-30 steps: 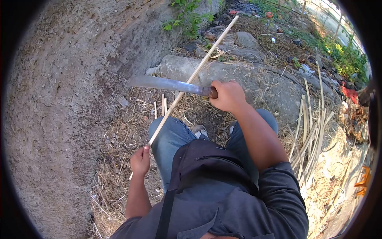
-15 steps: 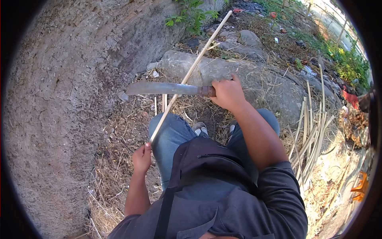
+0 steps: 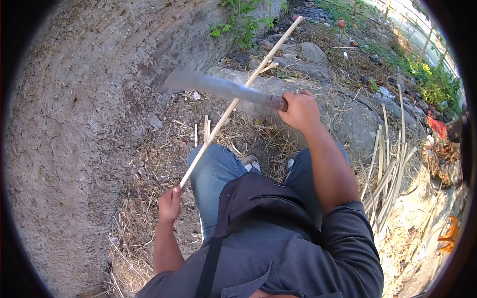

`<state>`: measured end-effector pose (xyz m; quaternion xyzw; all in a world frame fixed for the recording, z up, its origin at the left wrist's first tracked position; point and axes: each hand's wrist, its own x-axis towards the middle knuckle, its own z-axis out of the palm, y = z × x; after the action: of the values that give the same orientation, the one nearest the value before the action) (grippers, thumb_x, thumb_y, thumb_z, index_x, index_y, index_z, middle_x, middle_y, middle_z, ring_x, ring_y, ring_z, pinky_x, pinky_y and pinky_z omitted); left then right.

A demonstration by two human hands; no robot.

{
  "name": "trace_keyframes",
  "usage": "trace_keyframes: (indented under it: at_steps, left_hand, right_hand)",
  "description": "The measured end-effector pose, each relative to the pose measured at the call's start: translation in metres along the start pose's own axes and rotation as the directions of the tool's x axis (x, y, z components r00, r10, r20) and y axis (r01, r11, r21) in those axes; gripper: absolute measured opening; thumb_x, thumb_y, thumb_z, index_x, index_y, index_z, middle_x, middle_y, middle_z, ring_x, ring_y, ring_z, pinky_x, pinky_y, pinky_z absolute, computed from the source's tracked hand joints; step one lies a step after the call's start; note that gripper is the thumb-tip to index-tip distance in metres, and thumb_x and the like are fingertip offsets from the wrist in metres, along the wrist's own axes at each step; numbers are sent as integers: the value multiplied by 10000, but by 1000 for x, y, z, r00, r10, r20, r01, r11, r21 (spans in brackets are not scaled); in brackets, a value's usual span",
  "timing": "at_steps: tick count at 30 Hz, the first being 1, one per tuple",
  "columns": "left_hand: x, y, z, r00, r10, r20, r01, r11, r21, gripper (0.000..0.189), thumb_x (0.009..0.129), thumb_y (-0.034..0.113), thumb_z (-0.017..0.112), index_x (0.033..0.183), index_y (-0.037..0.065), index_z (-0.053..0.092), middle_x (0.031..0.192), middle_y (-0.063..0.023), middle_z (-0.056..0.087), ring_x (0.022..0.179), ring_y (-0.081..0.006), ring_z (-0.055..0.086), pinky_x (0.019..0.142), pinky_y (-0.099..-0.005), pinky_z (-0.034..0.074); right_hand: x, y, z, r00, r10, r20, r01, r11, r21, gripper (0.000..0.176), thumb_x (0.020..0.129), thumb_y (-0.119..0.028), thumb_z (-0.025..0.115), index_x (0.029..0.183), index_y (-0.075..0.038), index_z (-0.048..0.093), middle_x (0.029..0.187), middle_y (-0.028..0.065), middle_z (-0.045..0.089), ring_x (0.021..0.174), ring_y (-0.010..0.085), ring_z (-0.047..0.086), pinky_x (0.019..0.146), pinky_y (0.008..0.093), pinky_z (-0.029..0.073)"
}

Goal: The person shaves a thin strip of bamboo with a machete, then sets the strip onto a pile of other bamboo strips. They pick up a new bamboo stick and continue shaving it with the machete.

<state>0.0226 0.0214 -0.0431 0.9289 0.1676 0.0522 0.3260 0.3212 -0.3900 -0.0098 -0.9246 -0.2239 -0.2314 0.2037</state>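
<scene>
A long pale wooden strip (image 3: 213,133) slants from lower left to upper right, over my left knee and the big stone. Its lower end is pinched between the thumb and fingers of my left hand (image 3: 170,203). My right hand (image 3: 300,109) is closed round the brown handle of a machete (image 3: 218,88). The blade, blurred by motion, points left and crosses the strip near its middle. A thin sliver (image 3: 270,67) sticks out from the strip's right side, above the blade. Whether the blade touches the strip I cannot tell.
A rough earthen wall (image 3: 69,124) fills the left side. The large flat stone (image 3: 343,107) lies beyond my knees. Several split strips (image 3: 387,169) are piled at the right, and short pieces (image 3: 206,128) stand by my left knee. An orange object (image 3: 449,234) lies far right.
My right hand has moved right and slightly up with the machete, whose blade now tilts upward to the left. My left hand has shifted slightly down and left; the strip's far end sits farther right.
</scene>
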Motion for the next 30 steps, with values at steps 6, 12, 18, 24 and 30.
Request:
trace_keyframes:
  at_steps: [6,12,18,24,30]
  left_hand:
    - [-9,2,4,996,-84,15,83,994,65,502,1081,415,478,896,-14,661,623,-83,552,597,-168,519,583,-368,442]
    - [1,25,20,989,-138,56,141,989,-51,524,1090,416,447,879,-18,652,663,-96,573,628,-185,549,613,-361,455]
    - [-2,-20,-9,995,-93,-47,93,996,12,501,1088,391,457,857,-16,636,639,-92,551,598,-173,507,585,-353,438]
    - [-5,-14,-18,996,-84,-38,86,995,43,502,1093,380,455,850,-17,643,621,-70,549,579,-160,493,562,-356,421]
    - [6,-1,20,999,-36,-19,35,996,-77,526,1097,411,441,814,3,616,650,-69,559,618,-166,517,594,-356,434]
  right_hand:
    - [2,0,4,953,289,94,-288,957,-24,237,779,-323,740,870,-108,701,787,123,724,767,344,711,796,467,537]
    - [-12,-34,12,969,-147,197,154,988,-20,204,725,-300,756,840,-139,706,755,88,719,737,299,705,856,406,503]
    - [-1,-6,8,994,-16,109,19,999,-32,196,729,-276,757,848,-131,700,779,108,726,769,324,711,830,434,521]
    - [6,7,5,947,302,108,-303,953,-9,231,788,-332,730,864,-116,699,823,151,729,818,368,713,801,505,542]
    - [-8,-29,3,973,-99,208,90,994,55,229,727,-319,753,834,-124,700,751,121,712,764,332,706,830,464,529]
